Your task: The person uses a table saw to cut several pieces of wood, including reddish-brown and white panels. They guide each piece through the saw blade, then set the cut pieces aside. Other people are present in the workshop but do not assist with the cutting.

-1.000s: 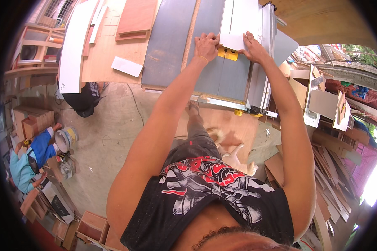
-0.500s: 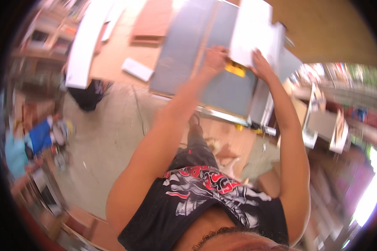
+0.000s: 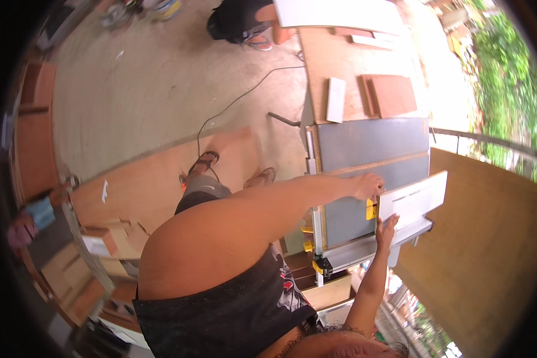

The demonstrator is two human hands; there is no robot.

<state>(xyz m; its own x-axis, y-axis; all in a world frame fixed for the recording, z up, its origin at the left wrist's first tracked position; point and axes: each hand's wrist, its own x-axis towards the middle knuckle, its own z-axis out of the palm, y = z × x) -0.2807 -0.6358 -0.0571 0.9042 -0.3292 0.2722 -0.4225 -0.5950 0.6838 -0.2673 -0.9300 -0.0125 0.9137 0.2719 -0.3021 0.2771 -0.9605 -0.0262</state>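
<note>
A white board (image 3: 422, 194) with a dark slit along its face lies over the grey top of a table saw (image 3: 346, 218). My left hand (image 3: 369, 186) is closed with bent fingers at the board's upper left corner. Against the lower left part of the board rests my right hand (image 3: 386, 234), its fingers stretched out along the face. A yellow blade insert (image 3: 370, 209) shows between the hands, beside the board's end. The board covers whatever lies beyond the insert. A light metal rail (image 3: 355, 255), which looks like the saw's fence, runs below the board.
Small white (image 3: 335, 100) and brown pieces (image 3: 391, 95) lie on the wooden table joined to the saw. Another person (image 3: 235, 21) crouches at the far end by a long white panel (image 3: 340, 15). A cable (image 3: 238, 98) crosses the floor. A tan sheet (image 3: 465, 250) stands at the right.
My view has swung round, so the saw now appears at the right. Both hands are still at the white board, and its slit face has come into sight.
</note>
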